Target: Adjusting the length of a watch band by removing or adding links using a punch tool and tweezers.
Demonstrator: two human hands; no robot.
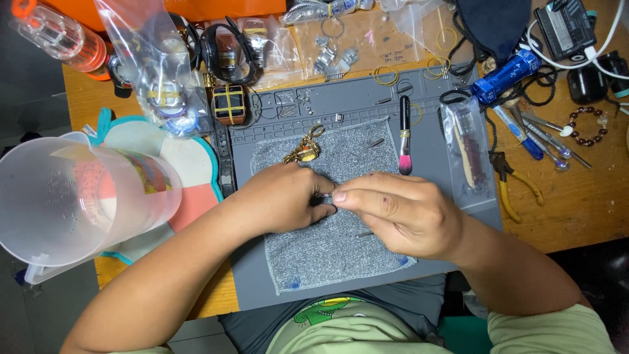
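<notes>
Small dark part [325, 203]: lying pinched between left hand [288, 196] and right hand [396, 213], mostly hiding under the fingertips; its kind is staying unreadable. Gold watch [303, 152]: showing only partly, its lower end disappearing behind the left hand. Clear plastic jug [72, 196]: running off the left edge. Loose bits on grey cloth [341, 252]: appearing too small to identify. Orange bottle [62, 36]: getting cut off at the top-left corner.

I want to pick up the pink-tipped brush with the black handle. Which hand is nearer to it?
Right. The right hand lies just below the pink-tipped brush with the black handle, its fingertips near the bristles; the left hand sits farther left, beside the gold watch.
</notes>
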